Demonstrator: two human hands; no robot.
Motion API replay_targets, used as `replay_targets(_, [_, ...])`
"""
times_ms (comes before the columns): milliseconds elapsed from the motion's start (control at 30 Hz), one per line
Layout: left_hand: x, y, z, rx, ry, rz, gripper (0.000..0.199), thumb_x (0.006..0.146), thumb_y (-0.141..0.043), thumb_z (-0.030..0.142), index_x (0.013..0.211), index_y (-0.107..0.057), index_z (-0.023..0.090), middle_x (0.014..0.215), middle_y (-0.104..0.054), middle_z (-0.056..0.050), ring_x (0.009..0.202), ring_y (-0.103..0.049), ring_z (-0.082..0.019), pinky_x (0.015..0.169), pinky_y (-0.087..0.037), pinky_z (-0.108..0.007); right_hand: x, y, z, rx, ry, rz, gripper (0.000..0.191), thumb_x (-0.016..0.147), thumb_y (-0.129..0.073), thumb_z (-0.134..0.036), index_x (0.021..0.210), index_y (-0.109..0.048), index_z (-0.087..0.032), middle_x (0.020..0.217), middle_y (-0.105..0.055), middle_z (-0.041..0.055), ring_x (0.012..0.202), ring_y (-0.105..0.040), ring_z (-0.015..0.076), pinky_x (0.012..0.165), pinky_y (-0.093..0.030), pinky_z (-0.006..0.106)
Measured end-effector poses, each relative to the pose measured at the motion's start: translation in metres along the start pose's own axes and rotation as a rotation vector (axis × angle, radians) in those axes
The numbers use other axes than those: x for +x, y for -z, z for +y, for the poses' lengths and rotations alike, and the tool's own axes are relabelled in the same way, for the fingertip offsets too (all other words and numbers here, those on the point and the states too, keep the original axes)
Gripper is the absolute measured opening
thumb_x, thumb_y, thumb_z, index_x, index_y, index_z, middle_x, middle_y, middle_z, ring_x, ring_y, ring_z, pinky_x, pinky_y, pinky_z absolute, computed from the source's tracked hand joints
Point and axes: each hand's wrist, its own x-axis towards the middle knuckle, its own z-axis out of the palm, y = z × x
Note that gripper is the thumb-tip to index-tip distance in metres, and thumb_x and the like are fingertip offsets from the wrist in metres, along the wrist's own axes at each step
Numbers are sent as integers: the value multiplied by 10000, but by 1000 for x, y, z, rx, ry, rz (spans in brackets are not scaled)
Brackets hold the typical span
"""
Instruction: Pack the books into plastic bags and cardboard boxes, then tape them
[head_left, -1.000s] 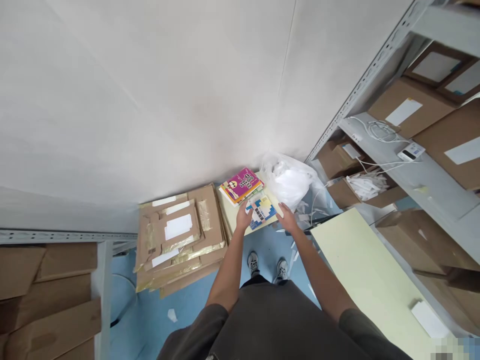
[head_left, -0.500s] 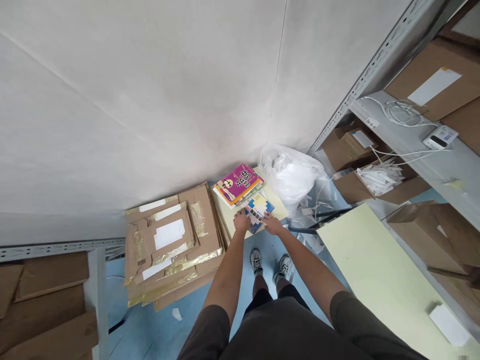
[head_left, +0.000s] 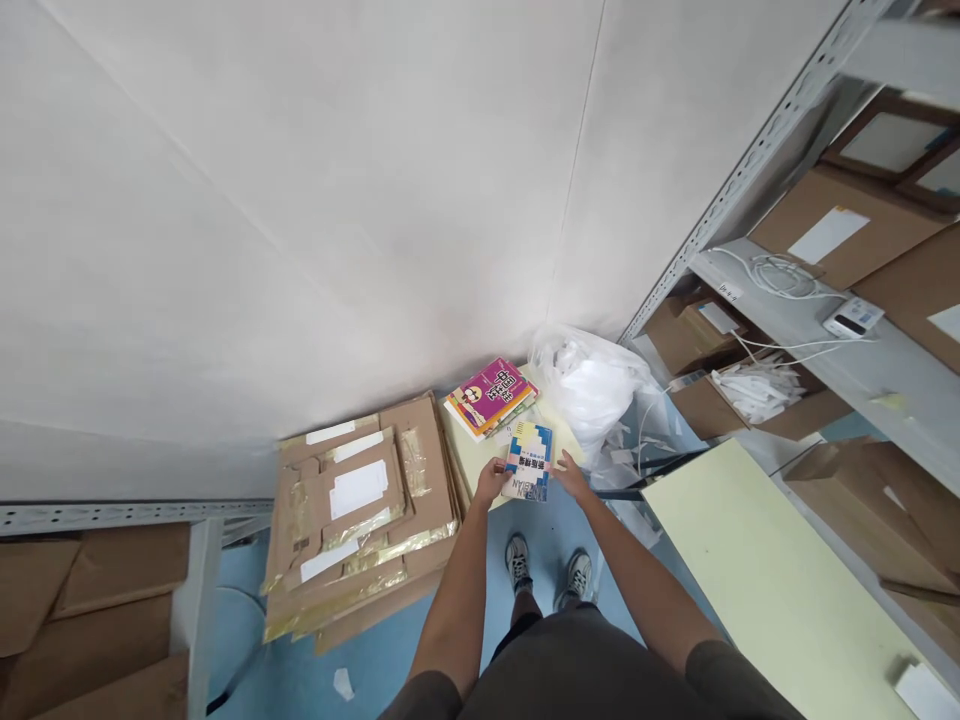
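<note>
A blue, white and yellow book (head_left: 531, 458) with dark printed characters is between my hands, its lower end reaching past the front edge of the small cream table (head_left: 466, 458). My left hand (head_left: 491, 483) grips its left edge, the thumb lying on the cover. At the right edge, my right hand (head_left: 571, 476) has its fingertips closed on the book; the fingers' undersides are hidden. Just beyond lies a stack of books topped by a purple one (head_left: 491, 392) with an orange border.
Flattened cardboard boxes (head_left: 420, 470) are piled left of the small table. A white plastic bag (head_left: 592, 385) bulges at its right. Farther right stand a long cream tabletop (head_left: 780, 580) and metal shelves (head_left: 892, 350) with cartons. Paper scraps lie on the blue floor (head_left: 300, 680).
The book has turned straighter toward me and come nearer, up from the tabletop. Both hands have shifted from on top of it to its side edges. The camera view has tilted slightly.
</note>
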Motion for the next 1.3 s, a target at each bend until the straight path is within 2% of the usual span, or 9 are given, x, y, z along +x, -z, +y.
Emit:
replay_targets(100, [-16,-2,20,-175,-2,-97,517,600,-927,502,812,-551,218,852,-753,-37,758,-706,-231,687,-535,-336,-17,12,-27,208,-12,-29,731,636,-824,-551,1286,-690,-244,1125,-787,98,1021,-755,322,878,-603,478])
replay_targets(200, [-27,-9,50,-217,-81,-148,551,589,-946,512,885,-592,211,924,-772,-55,824,-719,-235,728,-539,-331,-37,32,-64,348,71,-53,554,616,-845,-490,1093,-731,-233,1019,-802,83,954,-760,301,811,-607,413])
replay_targets(367, [-41,-26,107,-181,-127,-266,646,746,-838,454,1318,-609,260,1153,-772,-95,1060,-727,-263,852,-550,-367,-73,78,-118,426,207,4,516,620,-880,-454,1069,-738,-244,1006,-801,76,956,-756,294,802,-607,398])
replay_targets(500, [-49,-48,144,-37,-169,-335,610,801,-740,357,1386,-591,278,1321,-725,-115,1124,-714,-253,868,-552,-357,-100,116,-138,437,267,30,502,647,-879,-462,1077,-730,-251,1045,-796,79,990,-749,301,840,-602,424])
replay_targets(600, [-53,-78,159,-38,-214,-404,602,791,-737,340,1374,-598,278,1314,-726,-114,1105,-720,-252,864,-561,-357,-121,146,-137,463,306,55,504,670,-868,-473,1101,-713,-260,1065,-792,69,1000,-748,293,866,-595,432])
replay_targets(767, [-68,-160,167,-52,-238,-524,638,745,-792,385,1342,-604,262,1226,-746,-107,1042,-733,-257,835,-578,-361,-172,217,-112,507,339,158,513,695,-840,-441,1156,-702,-263,1088,-783,67,1021,-738,296,864,-591,433])
replay_targets(1067, [-134,-356,144,-1,-184,-723,720,678,-879,438,1323,-626,239,1126,-760,-93,976,-739,-248,796,-584,-342,-295,367,-13,596,342,338,592,673,-786,-313,1257,-686,-308,1097,-766,44,1018,-745,294,852,-604,433])
replay_targets(1167, [-155,-411,132,66,-173,-781,747,684,-869,455,1356,-623,242,1175,-757,-107,1009,-738,-251,808,-582,-335,-330,402,24,651,336,379,622,680,-778,-302,1289,-651,-321,1127,-775,40,1004,-749,279,849,-598,426])
replay_targets(1300, [-176,-473,119,195,-173,-885,781,704,-844,487,1411,-612,251,1242,-746,-130,1066,-735,-266,837,-584,-346,-373,435,66,725,328,459,634,690,-774,-320,1303,-615,-317,1162,-785,46,980,-751,266,814,-587,393])
